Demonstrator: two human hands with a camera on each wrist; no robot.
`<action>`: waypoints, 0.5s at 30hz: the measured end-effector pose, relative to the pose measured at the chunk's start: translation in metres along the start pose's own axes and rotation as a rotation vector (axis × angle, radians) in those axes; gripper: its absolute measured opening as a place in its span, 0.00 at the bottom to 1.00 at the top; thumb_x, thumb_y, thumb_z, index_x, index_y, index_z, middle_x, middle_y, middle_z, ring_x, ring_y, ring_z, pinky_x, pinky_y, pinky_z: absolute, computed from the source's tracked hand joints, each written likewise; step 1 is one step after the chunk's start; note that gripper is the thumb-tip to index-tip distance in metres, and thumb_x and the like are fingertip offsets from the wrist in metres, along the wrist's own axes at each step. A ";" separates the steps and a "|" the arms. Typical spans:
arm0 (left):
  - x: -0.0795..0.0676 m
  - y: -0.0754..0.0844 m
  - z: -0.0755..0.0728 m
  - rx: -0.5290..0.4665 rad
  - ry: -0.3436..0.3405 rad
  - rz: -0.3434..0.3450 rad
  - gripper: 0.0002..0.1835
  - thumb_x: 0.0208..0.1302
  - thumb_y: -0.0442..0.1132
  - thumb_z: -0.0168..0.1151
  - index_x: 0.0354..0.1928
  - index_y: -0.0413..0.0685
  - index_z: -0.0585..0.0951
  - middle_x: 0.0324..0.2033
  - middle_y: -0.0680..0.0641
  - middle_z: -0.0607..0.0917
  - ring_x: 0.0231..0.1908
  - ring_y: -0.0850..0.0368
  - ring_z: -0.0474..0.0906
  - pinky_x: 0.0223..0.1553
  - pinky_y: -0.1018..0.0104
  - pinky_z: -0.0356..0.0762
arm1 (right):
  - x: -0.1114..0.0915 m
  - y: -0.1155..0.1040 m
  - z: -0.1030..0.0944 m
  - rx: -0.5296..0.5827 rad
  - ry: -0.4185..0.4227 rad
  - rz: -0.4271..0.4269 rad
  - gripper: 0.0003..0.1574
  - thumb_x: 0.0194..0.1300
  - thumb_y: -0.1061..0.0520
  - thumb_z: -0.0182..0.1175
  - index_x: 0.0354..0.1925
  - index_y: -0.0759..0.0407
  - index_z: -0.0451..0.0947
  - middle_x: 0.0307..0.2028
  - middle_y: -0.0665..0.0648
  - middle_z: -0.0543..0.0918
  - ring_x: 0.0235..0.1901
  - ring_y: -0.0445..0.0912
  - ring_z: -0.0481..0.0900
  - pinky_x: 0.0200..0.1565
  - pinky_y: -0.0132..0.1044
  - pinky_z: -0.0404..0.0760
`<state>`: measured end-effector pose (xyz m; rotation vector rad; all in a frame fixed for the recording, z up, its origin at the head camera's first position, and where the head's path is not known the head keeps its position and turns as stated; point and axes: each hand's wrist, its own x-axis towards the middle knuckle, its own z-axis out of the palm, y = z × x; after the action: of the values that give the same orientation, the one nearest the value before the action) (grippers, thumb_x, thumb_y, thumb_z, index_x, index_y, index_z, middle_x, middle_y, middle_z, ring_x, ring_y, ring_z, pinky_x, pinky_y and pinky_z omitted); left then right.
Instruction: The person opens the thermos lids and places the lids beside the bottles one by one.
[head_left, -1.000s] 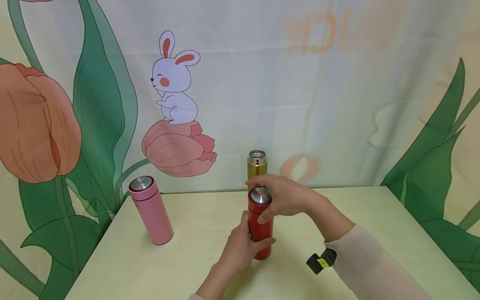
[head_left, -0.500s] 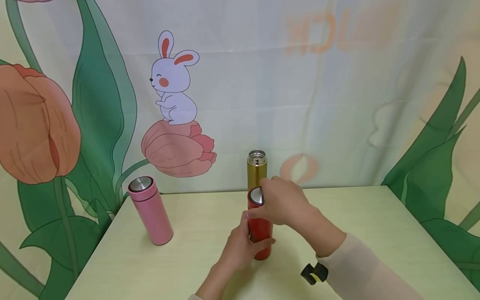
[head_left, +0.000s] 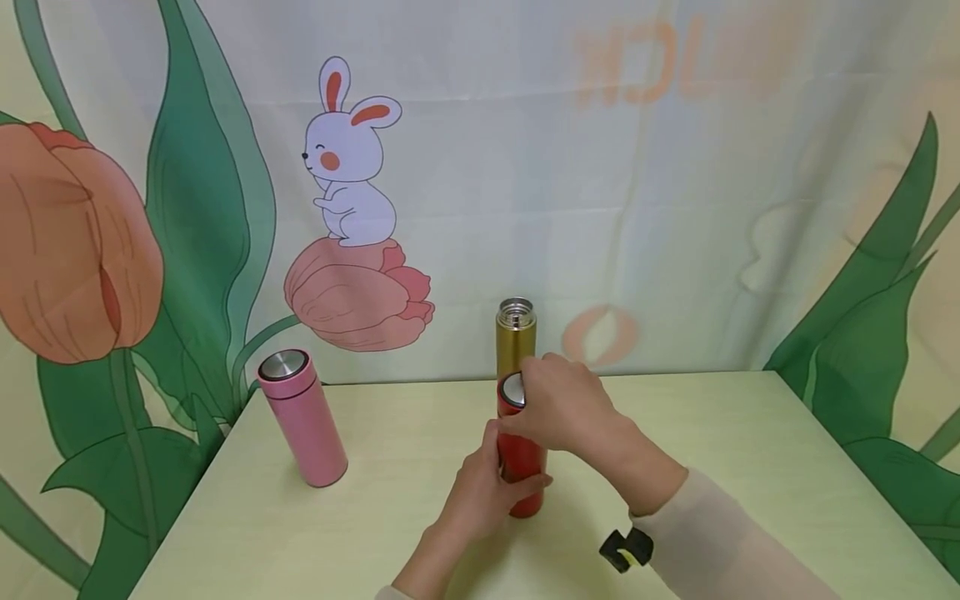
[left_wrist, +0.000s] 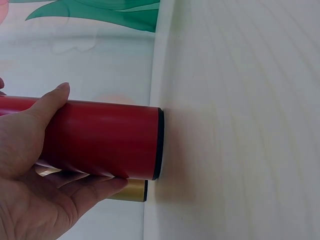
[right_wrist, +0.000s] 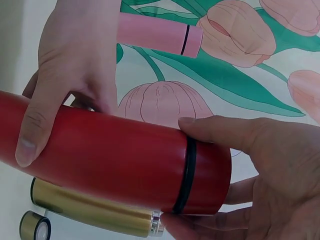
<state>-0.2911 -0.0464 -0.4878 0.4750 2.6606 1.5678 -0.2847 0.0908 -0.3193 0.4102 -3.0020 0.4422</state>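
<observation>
A red thermos [head_left: 522, 458] with a steel-topped lid stands upright on the table, close in front of a gold thermos [head_left: 516, 354]. My left hand [head_left: 476, 496] is wrapped round the lower body of the red one, thumb on the near side. From above, my right hand [head_left: 573, 404] grips its red lid [right_wrist: 210, 175], which sits against the black ring; part of the steel top is covered by the fingers. The gold thermos is uncapped, its metal mouth showing, and a gold lid [right_wrist: 35, 226] lies beside it in the right wrist view.
A pink thermos [head_left: 311, 433] with its lid on stands at the table's left side. Behind the table [head_left: 675, 483] hangs a cloth backdrop [head_left: 465, 208] printed with tulips and a rabbit. A black strap mount [head_left: 626, 550] is on the right sleeve.
Over the lid, my right hand has turned, its thumb swinging from the right front to the left and the forearm dropping slightly. The left hand and the red thermos stay in place.
</observation>
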 end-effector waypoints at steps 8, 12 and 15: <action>0.001 0.000 0.001 -0.008 -0.004 0.007 0.39 0.60 0.58 0.75 0.66 0.63 0.63 0.54 0.53 0.87 0.55 0.56 0.84 0.58 0.53 0.82 | 0.001 0.005 -0.003 0.048 -0.026 -0.033 0.27 0.53 0.44 0.80 0.43 0.57 0.81 0.32 0.49 0.82 0.34 0.45 0.79 0.33 0.37 0.80; 0.001 0.001 0.000 -0.006 -0.003 0.006 0.38 0.60 0.58 0.76 0.65 0.62 0.64 0.54 0.52 0.87 0.54 0.55 0.84 0.57 0.53 0.82 | 0.002 0.008 -0.003 0.066 -0.041 -0.061 0.28 0.53 0.46 0.79 0.47 0.57 0.82 0.34 0.49 0.84 0.38 0.46 0.80 0.37 0.39 0.82; 0.000 0.001 0.001 -0.007 -0.002 0.009 0.37 0.60 0.58 0.76 0.64 0.62 0.64 0.53 0.52 0.87 0.54 0.56 0.85 0.57 0.53 0.82 | 0.004 0.011 -0.004 0.089 -0.066 -0.090 0.29 0.54 0.48 0.79 0.49 0.58 0.81 0.37 0.49 0.84 0.40 0.46 0.80 0.41 0.40 0.83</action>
<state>-0.2913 -0.0455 -0.4874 0.4892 2.6545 1.5779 -0.2915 0.1013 -0.3183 0.5753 -3.0197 0.5662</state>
